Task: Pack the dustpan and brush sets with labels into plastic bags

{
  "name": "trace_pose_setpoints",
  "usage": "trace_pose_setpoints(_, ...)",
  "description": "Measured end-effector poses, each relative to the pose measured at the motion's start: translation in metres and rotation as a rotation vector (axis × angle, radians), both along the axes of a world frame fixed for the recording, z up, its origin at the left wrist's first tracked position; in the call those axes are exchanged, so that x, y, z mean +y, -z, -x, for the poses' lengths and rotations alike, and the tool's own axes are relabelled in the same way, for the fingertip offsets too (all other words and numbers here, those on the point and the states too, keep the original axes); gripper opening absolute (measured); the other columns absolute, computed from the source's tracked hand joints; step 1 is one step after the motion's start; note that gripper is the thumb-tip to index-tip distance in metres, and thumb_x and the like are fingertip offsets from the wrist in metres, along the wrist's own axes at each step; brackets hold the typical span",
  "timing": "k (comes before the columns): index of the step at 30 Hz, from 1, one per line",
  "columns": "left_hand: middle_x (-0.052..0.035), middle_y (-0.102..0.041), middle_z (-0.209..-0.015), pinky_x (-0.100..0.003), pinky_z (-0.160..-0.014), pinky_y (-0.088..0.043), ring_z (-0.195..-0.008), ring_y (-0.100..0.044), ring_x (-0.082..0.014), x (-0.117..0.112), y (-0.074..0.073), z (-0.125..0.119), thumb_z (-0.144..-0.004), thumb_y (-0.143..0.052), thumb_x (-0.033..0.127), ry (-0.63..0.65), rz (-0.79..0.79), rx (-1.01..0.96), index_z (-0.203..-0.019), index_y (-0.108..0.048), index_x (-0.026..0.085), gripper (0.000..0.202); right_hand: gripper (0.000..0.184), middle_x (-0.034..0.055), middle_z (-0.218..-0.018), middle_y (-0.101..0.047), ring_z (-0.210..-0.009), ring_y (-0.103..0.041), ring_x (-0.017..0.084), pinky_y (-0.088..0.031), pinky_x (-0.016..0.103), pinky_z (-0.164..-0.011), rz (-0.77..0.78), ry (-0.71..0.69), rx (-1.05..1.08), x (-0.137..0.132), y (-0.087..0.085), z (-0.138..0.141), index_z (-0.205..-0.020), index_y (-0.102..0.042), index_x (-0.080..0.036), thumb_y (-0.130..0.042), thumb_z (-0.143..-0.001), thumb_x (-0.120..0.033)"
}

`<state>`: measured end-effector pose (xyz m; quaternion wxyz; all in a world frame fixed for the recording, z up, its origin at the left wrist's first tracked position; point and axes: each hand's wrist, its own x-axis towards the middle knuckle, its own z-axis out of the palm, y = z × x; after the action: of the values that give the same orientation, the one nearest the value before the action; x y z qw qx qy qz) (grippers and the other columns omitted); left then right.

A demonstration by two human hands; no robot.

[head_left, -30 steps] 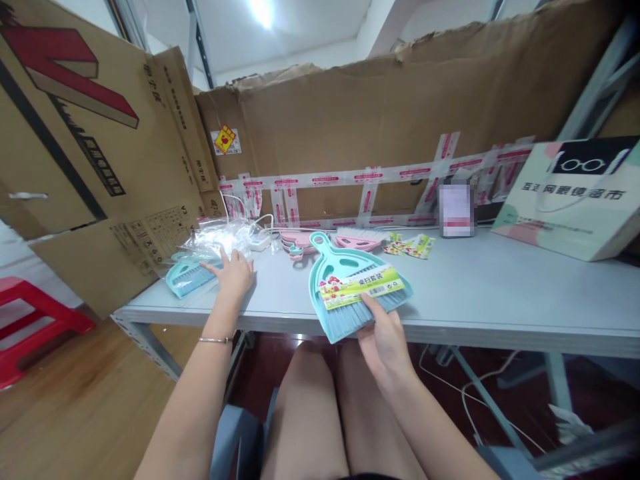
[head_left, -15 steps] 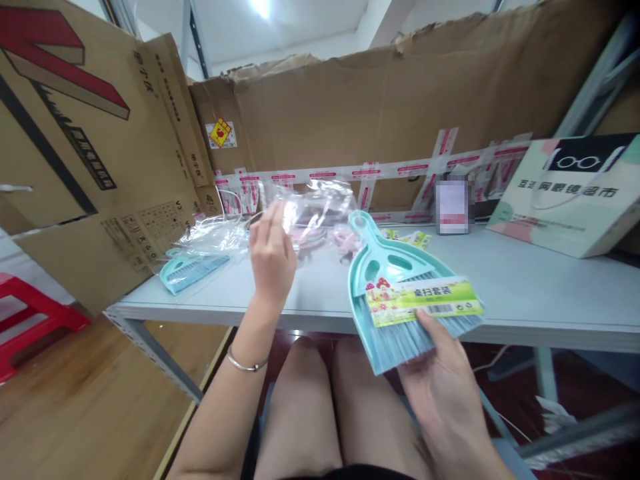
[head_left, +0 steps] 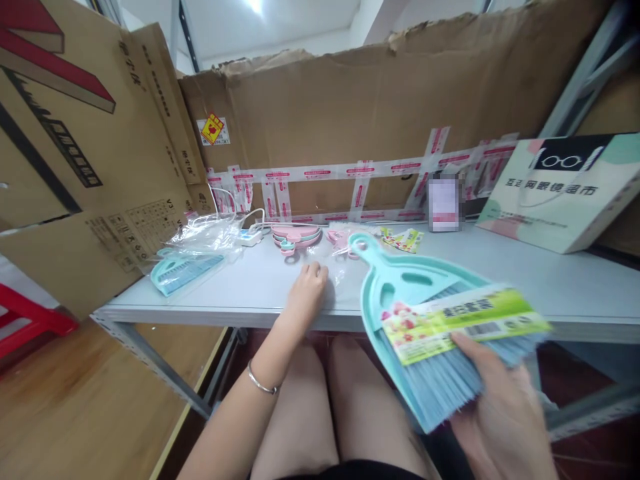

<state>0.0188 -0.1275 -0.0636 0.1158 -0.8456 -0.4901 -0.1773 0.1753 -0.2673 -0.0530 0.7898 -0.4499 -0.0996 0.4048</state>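
Note:
My right hand [head_left: 500, 407] grips a light-blue dustpan [head_left: 397, 273] at its wide end, thumb on the front and fingers behind. A small brush with blue bristles [head_left: 450, 380] lies against the pan, and a green and yellow card label [head_left: 465, 323] wraps across both. The pan's handle points up and away. Over the table's front part my left hand [head_left: 307, 293] is closed, its fingers curled on a clear plastic bag [head_left: 343, 277] that lies crumpled beside it. The fingertips are partly hidden.
At the left of the table [head_left: 260, 293] lies another blue dustpan and brush set [head_left: 185, 270] in clear plastic. Pink dustpans [head_left: 296, 235], a pink item [head_left: 340, 241], printed cards [head_left: 403, 239], a phone [head_left: 444, 203] and a paper bag [head_left: 560, 193] stand along the back, before cardboard [head_left: 320, 113].
My left hand has come down and right, its fingers now curled, and the raised plastic is now down on the table. My right hand has brought the dustpan set lower, right and closer.

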Motion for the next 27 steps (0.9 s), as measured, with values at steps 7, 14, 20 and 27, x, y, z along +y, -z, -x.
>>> trace_pose_setpoints(7, -0.0131, -0.055, -0.098, -0.036, -0.078, -0.047, -0.09, -0.051, -0.0229, 0.005, 0.005, 0.004, -0.079, -0.033, -0.005, -0.001, -0.106, -0.099, -0.094, -0.057, 0.011, 0.033, 0.074, 0.003, -0.108, -0.066, -0.086, -0.067, 0.021, -0.056, 0.037, -0.079, -0.001, -0.17, -0.027, 0.018, 0.035, 0.0, -0.127, -0.047, -0.029, -0.078, -0.061, -0.025)
trace_pose_setpoints(14, -0.0096, -0.059, -0.092, -0.033, -0.074, -0.048, -0.086, -0.055, -0.0219, -0.001, -0.001, -0.004, -0.083, -0.034, 0.0, 0.139, -0.292, -0.22, -0.114, -0.048, 0.013, 0.037, 0.072, 0.0011, -0.116, -0.063, -0.093, -0.064, 0.017, -0.057, 0.024, -0.071, -0.027, -0.191, 0.008, 0.022, 0.029, 0.005, -0.126, -0.048, -0.032, -0.078, -0.062, -0.024)
trace_pose_setpoints(20, -0.0066, -0.065, -0.09, -0.03, -0.075, -0.05, -0.083, -0.06, -0.0172, 0.001, -0.013, 0.007, -0.088, -0.042, 0.012, 0.392, -0.324, -0.411, -0.113, -0.049, 0.016, 0.026, 0.066, -0.0004, -0.11, -0.066, -0.085, -0.066, 0.013, -0.056, 0.019, -0.062, -0.064, -0.303, 0.163, 0.032, 0.018, 0.02, -0.123, -0.051, -0.03, -0.076, -0.063, -0.018)
trace_pose_setpoints(27, -0.0051, -0.069, -0.087, -0.027, -0.075, -0.05, -0.081, -0.063, -0.0142, -0.004, -0.012, 0.025, -0.086, -0.05, 0.011, 0.566, -0.358, -0.557, -0.098, -0.059, 0.018, 0.016, 0.057, -0.0014, -0.107, -0.067, -0.086, -0.066, 0.014, -0.058, 0.025, -0.067, -0.151, -0.309, 0.226, 0.041, 0.004, 0.037, -0.115, -0.055, -0.028, -0.074, -0.063, -0.013)
